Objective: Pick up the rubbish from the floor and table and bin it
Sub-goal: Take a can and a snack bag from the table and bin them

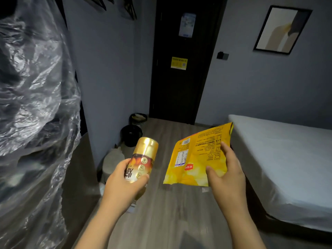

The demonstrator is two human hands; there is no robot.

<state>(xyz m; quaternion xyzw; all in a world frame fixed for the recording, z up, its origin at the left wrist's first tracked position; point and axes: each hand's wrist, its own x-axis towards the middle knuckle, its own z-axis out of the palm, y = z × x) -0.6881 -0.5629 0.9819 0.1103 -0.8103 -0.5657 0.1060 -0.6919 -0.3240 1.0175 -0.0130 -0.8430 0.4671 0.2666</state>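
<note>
- Rubbish is held in both of your hands and up off the wooden floor (161, 203). The step in hand looks like the carry to the bin.
- Black bin (131, 135): it stands ahead and to your left against the wall, well apart from your hands. Behind it, by the door, is a mesh basket (138, 121) that seems to hold something already. Pick one of the two and walk right up to it rather than throwing from here.
- Yellow snack bag (195, 159): your right hand (228, 169) pinches its right edge, thumb on the printed face and fingers behind. It is flat and floppy and will likely catch the rim, so fold or crumple it first, then push it down into the bin.
- Gold can (143, 159): your left hand (124, 180) is wrapped round its lower half, with the top tilted away from you. Whether it is empty cannot be told, so keep it upright and lower it in.
- Pale scraps (205, 189): one lies on the floor just below the bag's bottom edge, and another seems to sit under your left wrist. What they are cannot be told. Come back for them once your hands are free.
</note>
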